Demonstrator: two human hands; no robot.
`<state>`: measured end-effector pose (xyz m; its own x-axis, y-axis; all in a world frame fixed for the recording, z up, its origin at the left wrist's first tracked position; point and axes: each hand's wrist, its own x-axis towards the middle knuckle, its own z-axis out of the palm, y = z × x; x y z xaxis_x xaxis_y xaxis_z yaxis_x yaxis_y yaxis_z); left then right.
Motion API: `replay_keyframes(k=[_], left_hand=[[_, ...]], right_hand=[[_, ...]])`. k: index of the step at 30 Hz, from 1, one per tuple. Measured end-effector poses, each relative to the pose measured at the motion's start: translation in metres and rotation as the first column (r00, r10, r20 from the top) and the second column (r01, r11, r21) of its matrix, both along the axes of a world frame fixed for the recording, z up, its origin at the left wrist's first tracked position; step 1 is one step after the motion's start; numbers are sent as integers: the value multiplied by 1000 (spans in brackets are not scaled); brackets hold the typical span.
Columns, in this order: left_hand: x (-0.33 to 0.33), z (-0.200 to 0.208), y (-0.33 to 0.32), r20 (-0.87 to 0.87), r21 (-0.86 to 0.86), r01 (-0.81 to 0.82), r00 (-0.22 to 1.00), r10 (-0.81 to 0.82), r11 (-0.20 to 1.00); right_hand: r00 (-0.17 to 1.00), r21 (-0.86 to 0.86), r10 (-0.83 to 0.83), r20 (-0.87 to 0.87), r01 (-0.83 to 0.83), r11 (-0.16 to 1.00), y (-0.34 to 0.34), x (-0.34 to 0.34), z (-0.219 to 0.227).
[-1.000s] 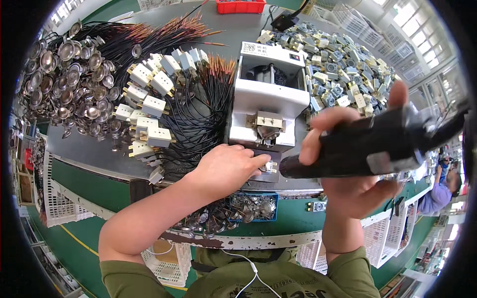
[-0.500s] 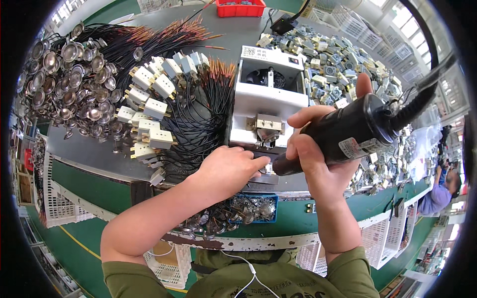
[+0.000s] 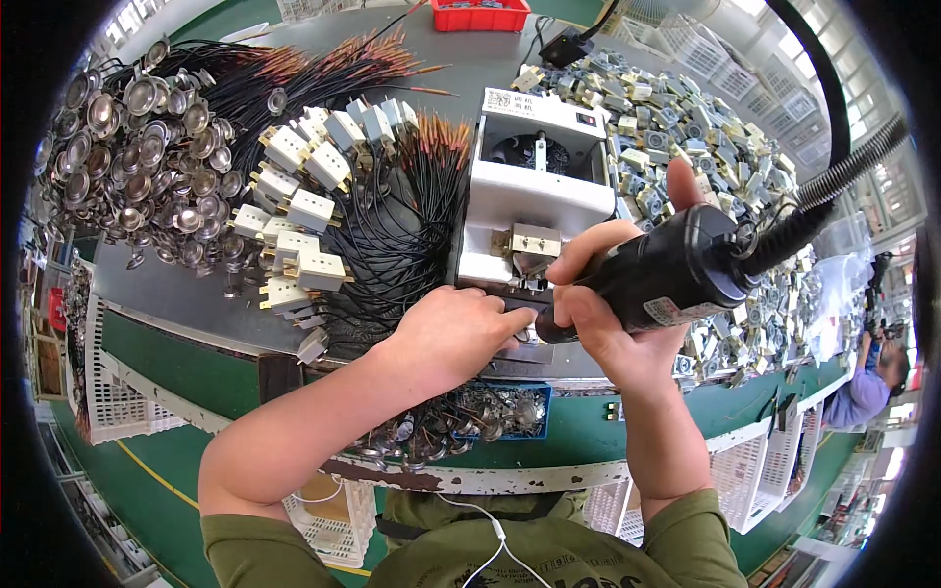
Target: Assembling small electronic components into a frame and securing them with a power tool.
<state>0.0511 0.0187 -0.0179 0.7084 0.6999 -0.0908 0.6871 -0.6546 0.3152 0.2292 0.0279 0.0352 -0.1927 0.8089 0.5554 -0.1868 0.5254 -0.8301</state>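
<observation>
My right hand [image 3: 632, 348] grips a black electric screwdriver [image 3: 671, 269], which lies tilted with its nose toward the left and its cable end up to the right. The thumb is wrapped round the barrel and the index finger points up. My left hand [image 3: 451, 331] is closed, its fingertips pressing at a small metallic piece [image 3: 529, 333] right by the screwdriver's nose. Too little of that piece shows to name it. Just behind both hands stands a white metal feeder machine [image 3: 539, 201], with a cream ceramic block [image 3: 535, 240] on its front.
Left of the machine lie cream terminal blocks [image 3: 312, 211] with black wires [image 3: 407, 245], and a heap of round metal caps [image 3: 152, 147]. Grey-and-cream blocks [image 3: 667, 118] are piled on the right. A blue tray [image 3: 534, 416] of small parts sits below the table edge; a red bin [image 3: 480, 17] stands at the back.
The screwdriver and my right hand have shifted a little left, and the barrel's angle has changed slightly. My left hand stays at the same spot. The whole view has moved slightly.
</observation>
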Motion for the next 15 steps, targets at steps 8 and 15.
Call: replay_keyframes(k=[8, 15], left_hand=[[-2, -5, 0, 52, -20, -23, 998, 24, 1000], [0, -6, 0, 64, -19, -7, 998, 8, 1000]], right_hand=[[999, -37, 20, -37, -22, 999, -1, 1, 0], [997, 19, 56, 49, -57, 998, -1, 3, 1]])
